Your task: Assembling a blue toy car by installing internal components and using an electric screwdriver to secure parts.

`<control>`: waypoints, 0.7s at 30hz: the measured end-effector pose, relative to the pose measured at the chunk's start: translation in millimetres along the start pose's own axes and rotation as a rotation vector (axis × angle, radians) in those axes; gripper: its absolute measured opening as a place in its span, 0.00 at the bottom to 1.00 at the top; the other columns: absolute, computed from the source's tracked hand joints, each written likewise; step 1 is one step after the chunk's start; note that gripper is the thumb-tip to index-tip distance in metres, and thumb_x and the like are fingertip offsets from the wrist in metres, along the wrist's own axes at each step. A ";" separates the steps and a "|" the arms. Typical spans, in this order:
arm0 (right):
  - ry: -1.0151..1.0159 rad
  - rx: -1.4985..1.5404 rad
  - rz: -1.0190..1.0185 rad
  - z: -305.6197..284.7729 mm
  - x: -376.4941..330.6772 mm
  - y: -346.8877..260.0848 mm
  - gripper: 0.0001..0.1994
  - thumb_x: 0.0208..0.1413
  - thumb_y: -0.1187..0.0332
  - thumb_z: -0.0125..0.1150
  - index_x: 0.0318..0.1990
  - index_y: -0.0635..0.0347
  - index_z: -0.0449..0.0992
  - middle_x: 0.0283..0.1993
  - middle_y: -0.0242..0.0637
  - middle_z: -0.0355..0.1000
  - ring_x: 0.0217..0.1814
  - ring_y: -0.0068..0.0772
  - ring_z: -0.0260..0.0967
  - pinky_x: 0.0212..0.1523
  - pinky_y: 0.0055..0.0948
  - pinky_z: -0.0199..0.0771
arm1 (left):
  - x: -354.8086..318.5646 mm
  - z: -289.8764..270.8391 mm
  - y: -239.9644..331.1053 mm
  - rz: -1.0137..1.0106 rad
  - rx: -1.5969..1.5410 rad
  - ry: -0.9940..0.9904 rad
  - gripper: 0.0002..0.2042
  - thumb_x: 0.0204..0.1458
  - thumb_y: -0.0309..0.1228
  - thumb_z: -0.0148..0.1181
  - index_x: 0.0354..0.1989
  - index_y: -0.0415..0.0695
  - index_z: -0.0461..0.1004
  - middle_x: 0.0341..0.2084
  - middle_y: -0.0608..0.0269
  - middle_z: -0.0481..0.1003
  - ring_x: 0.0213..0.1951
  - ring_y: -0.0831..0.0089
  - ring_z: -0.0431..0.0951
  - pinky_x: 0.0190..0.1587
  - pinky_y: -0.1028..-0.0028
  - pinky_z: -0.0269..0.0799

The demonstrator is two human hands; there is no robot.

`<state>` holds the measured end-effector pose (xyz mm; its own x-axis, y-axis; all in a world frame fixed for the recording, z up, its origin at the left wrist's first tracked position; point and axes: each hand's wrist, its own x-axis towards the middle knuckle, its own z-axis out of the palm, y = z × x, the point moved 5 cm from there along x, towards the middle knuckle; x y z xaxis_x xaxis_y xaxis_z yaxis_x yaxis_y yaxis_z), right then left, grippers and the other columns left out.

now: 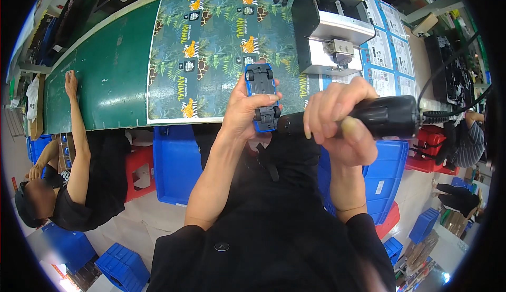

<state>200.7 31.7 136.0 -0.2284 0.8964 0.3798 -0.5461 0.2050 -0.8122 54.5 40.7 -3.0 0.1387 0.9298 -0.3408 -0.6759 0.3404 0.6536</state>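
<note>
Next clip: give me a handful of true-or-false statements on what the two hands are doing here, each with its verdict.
1. The left hand holds a blue toy car underside up. True.
2. The right hand is empty. False: it grips a black electric screwdriver.
3. The screwdriver's tip points toward the car. True.
4. The car rests on the green table. False: it is held in the air.
5. A co-worker's hand lies on the table. True.

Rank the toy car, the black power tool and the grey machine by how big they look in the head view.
1. Grey machine
2. Black power tool
3. Toy car
The tool sits nearer the camera than the machine, so true sizes remain unsure.
</note>
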 end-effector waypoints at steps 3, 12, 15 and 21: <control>0.020 -0.028 0.039 1.7 0.5 4.8 0.10 0.52 0.66 0.60 0.33 0.60 0.65 0.21 0.33 0.64 0.16 0.25 0.60 0.21 0.28 0.69 | 1.9 2.4 -2.4 -0.022 0.013 -0.012 0.36 0.41 0.15 0.63 0.62 0.45 0.62 0.43 0.53 0.73 0.38 0.66 0.80 0.37 0.66 0.79; -0.394 0.120 -0.058 -0.7 13.4 18.2 0.13 0.39 0.70 0.71 0.28 0.61 0.70 0.18 0.33 0.68 0.15 0.26 0.67 0.19 0.24 0.72 | 5.2 5.4 -1.9 -0.072 0.031 -0.019 0.33 0.41 0.16 0.63 0.61 0.43 0.63 0.43 0.54 0.74 0.37 0.67 0.80 0.37 0.67 0.78; -0.385 0.119 -0.069 0.6 13.8 19.4 0.14 0.39 0.68 0.73 0.28 0.61 0.70 0.18 0.34 0.68 0.14 0.26 0.66 0.18 0.24 0.71 | 5.4 3.4 -2.5 -0.071 0.032 -0.005 0.33 0.41 0.16 0.63 0.61 0.43 0.63 0.43 0.55 0.74 0.37 0.67 0.80 0.37 0.67 0.78; -0.343 0.062 -0.087 0.3 9.8 16.6 0.16 0.40 0.66 0.75 0.28 0.61 0.70 0.17 0.33 0.68 0.14 0.26 0.65 0.17 0.24 0.71 | 5.0 4.3 -2.6 -0.072 0.040 -0.022 0.32 0.42 0.16 0.62 0.61 0.43 0.64 0.44 0.56 0.74 0.38 0.67 0.80 0.37 0.67 0.79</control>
<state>189.1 43.8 126.4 -0.4305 0.6904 0.5814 -0.6207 0.2412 -0.7460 60.0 45.2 -3.5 0.2022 0.9053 -0.3736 -0.6341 0.4118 0.6545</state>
